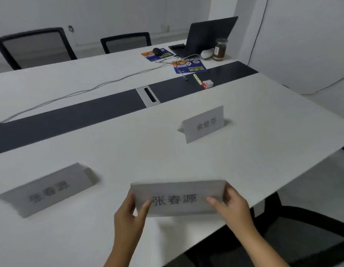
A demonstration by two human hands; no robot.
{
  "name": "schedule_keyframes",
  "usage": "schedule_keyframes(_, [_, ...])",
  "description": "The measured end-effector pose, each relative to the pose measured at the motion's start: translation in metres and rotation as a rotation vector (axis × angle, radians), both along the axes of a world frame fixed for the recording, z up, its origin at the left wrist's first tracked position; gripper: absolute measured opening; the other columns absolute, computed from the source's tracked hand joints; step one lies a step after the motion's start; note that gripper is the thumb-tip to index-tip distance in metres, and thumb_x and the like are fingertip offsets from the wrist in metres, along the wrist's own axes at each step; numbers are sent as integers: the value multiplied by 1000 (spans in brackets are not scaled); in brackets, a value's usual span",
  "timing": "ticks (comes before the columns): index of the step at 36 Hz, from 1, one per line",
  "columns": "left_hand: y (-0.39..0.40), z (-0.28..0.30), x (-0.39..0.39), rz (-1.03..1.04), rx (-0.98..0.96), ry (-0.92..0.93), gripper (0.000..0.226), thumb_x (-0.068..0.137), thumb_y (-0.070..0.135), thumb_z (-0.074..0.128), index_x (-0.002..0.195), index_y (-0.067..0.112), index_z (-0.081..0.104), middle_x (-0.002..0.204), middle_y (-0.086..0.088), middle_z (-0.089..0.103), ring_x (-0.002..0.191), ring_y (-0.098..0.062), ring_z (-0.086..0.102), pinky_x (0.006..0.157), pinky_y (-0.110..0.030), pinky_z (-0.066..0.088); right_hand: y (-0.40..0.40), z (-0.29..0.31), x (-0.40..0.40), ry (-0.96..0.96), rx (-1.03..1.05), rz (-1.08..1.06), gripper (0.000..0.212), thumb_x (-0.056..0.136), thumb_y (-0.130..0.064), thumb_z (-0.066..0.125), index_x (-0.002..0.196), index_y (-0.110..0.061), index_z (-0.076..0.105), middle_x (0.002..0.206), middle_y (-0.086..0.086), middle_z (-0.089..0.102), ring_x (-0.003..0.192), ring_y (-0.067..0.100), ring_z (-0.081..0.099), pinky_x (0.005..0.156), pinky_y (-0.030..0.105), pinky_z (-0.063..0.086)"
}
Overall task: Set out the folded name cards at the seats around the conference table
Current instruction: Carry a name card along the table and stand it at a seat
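Observation:
I hold a folded white name card point(178, 197) with black characters just above the near edge of the white conference table point(128, 143). My left hand point(131, 212) pinches its left end, thumb on the front face. Its right end is pinched the same way by my right hand point(230, 205). A second name card point(203, 125) stands upright on the table to the far right. A third name card point(46, 189) stands at the left, blurred.
A dark strip point(71, 120) with a cable port point(149, 96) runs along the table's middle. Beyond it lie a laptop point(203, 35), a jar point(220, 50), mouse pads, a mouse, cables, a pen and a small box. Black chairs stand at the far side point(36, 47) and near right point(302, 237).

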State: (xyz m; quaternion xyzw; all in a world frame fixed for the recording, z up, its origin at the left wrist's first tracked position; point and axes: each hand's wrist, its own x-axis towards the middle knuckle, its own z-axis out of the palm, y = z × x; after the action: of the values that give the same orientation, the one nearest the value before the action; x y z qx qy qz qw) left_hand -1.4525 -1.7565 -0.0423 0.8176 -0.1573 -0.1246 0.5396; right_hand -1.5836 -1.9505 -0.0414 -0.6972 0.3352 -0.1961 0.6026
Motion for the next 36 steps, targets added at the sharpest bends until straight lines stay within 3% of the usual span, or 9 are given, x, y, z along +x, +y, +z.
schedule_keyframes(3, [-22, 17, -19, -98, -55, -44, 34, 78, 8, 65, 111, 14, 59, 94, 13, 70, 91, 9, 59, 68, 3, 41, -7, 20, -39, -47, -41, -118, 42, 73, -3, 68, 100, -31, 54, 96, -19, 59, 85, -11, 58, 68, 2, 46])
schedule_keyframes(5, [-43, 31, -34, -169, -86, -57, 34, 77, 7, 65, 110, 11, 59, 88, 18, 71, 88, 14, 58, 70, 5, 40, -13, 33, -67, -83, -73, -220, 45, 73, -2, 68, 108, -26, 53, 95, -20, 59, 84, -16, 58, 71, 2, 46])
schedule_keyframes(10, [-106, 62, -91, -370, -162, -108, 29, 77, 12, 67, 95, 33, 58, 80, 48, 58, 81, 23, 54, 64, 5, 39, -32, 60, -153, -140, -195, -488, 49, 71, 0, 68, 102, -35, 53, 82, -38, 65, 87, -17, 57, 75, 1, 45])
schedule_keyframes(13, [-146, 76, -142, -518, -208, -108, 28, 73, 27, 69, 85, 46, 52, 81, 50, 56, 83, 25, 52, 62, 4, 39, -41, 70, -217, -174, -255, -654, 48, 70, 7, 67, 97, -32, 57, 81, -44, 62, 84, -17, 58, 70, 0, 44])
schedule_keyframes(17, [-197, 71, -222, -721, -197, -122, 21, 73, 31, 68, 91, 36, 60, 79, 34, 65, 87, 16, 56, 71, -2, 44, -48, 66, -313, -143, -272, -878, 46, 69, 7, 69, 84, -36, 64, 76, -39, 65, 75, -15, 60, 67, 1, 45])
schedule_keyframes(24, [-258, 23, -381, -972, -110, 69, 70, 63, 58, 68, 119, 18, 55, 103, 14, 65, 94, 14, 57, 85, -11, 47, -51, 19, -483, -13, -159, -1158, 45, 69, 14, 64, 108, -7, 58, 67, -37, 65, 68, -15, 60, 66, 0, 46])
schedule_keyframes(28, [-272, -19, -420, -952, 42, 193, 56, 64, 20, 78, 116, 11, 58, 92, 13, 70, 74, 24, 54, 73, 3, 41, -55, -20, -527, 98, -70, -1166, 45, 65, 13, 69, 101, -13, 63, 80, -16, 73, 72, -16, 60, 70, 1, 46])
schedule_keyframes(31, [-291, -46, -456, -938, 212, 284, 50, 67, 5, 75, 114, 7, 60, 90, -1, 72, 73, 9, 59, 72, -4, 45, -73, -36, -566, 145, 9, -1168, 48, 65, 5, 73, 110, -2, 60, 100, 10, 68, 68, -22, 56, 64, -1, 44])
schedule_keyframes(36, [-340, -58, -477, -859, 317, 271, 53, 67, 3, 74, 117, 8, 57, 86, -5, 67, 75, 0, 59, 82, -22, 46, -128, -60, -583, 237, 126, -1089, 47, 65, 3, 74, 109, -8, 59, 86, -2, 68, 66, -20, 58, 61, 0, 46])
